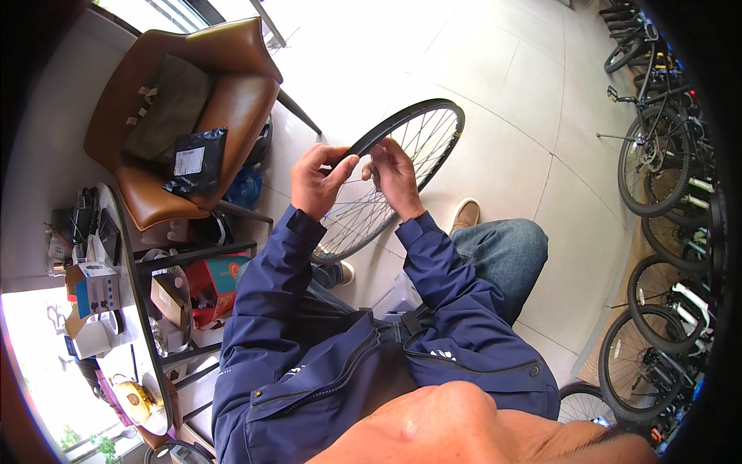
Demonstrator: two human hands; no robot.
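A bicycle wheel (402,116) with a black rim and thin spokes stands tilted in front of me, between my legs. No tyre shows on the rim. My left hand (317,182) is closed on the near upper part of the rim, its thumb laid along it. Just right of it, my right hand (398,182) is curled against the inner side of the rim, among the spokes. A small dark thing shows at those fingers, too small to name. Both hands partly cover the rim between them.
At left a brown armchair (239,93) holds a black plastic parcel (197,161) and a dull green bag (174,104). Below it, a shelved table carries boxes, including a blue and white box (97,288). Several bicycles (655,158) line the right side. Pale tiles (510,116) cover the floor.
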